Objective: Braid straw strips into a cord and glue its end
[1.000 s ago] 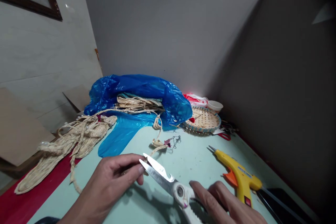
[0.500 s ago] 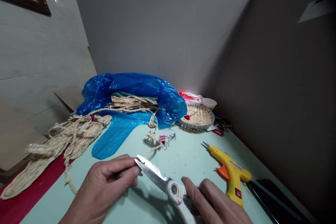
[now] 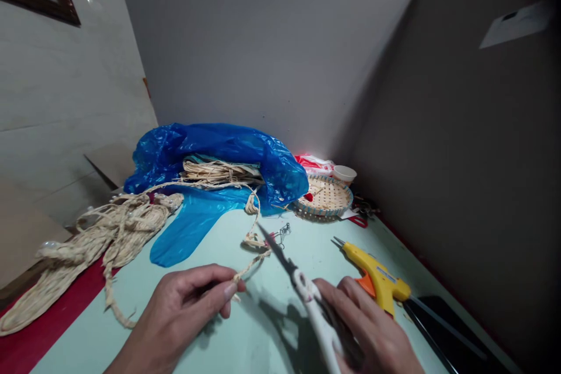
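Braided cord [image 3: 254,265] runs over green table [image 3: 315,248], pinched by left hand [image 3: 182,308], thumb to forefinger; right hand [image 3: 366,322] curls round scissors [image 3: 303,285]. Judged best: hold cord taut, keep blades clear of fingertips.

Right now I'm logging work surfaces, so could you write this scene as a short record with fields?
Left hand: pinches braided cord
Right hand: holds white-handled scissors
Surface: pale green tabletop
Right side: yellow glue gun, lying down
Rear centre: blue plastic bag, straw bundle in its opening
Rear right: round woven basket
Left side: braided straw pieces
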A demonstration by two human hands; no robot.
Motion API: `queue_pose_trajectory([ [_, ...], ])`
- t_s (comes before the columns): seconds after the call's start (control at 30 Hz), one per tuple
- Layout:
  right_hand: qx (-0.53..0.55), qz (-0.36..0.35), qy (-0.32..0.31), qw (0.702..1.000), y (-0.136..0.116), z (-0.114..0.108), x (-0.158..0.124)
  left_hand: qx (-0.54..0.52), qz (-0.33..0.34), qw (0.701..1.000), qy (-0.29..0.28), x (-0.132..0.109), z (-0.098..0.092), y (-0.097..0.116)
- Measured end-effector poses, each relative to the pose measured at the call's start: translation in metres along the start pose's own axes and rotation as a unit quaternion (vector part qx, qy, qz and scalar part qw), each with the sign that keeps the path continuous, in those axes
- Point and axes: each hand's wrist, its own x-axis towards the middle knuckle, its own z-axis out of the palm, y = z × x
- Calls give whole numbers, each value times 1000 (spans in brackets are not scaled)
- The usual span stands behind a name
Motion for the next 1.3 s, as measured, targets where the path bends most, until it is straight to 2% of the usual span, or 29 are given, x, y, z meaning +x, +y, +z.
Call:
queue_pose_trajectory([
  [0.1, 24, 44, 7, 999, 4, -9, 6, 5, 5, 1000, -5, -2, 2, 1],
  [0.2, 81, 112, -37, 990, 2, -13, 9, 13, -15, 1000, -7, -4, 3, 2],
  [0.33, 168, 205, -108, 958, -2, -14, 14, -17, -38, 999, -1, -4, 6, 5],
  [0.47, 248, 258, -145, 922, -5, -14, 16, -53, -90, 994, -37, -1, 8, 3],
  [0.57, 282, 276, -134, 909, -8, -13, 15, -59, -107, 991, -56, 3, 7, -4],
  [0.73, 282, 294, -133, 904, -9, -12, 16, -54, -133, 987, -72, 10, 7, -17],
  [0.87, 297, 305, -132, 895, -8, -7, 15, -49, -132, 987, -79, 12, 6, -22],
  [0.97, 306, 321, -131, 887, -8, -4, 14, -69, -125, 987, -68, 8, 7, -21],
  [1.1, 301, 323, -127, 888, -7, -2, 12, -103, -107, 989, -25, 1, 8, -13],
  [1.3, 276, 322, -129, 896, -7, -2, 10, -135, -116, 983, -47, -3, 8, -7],
])
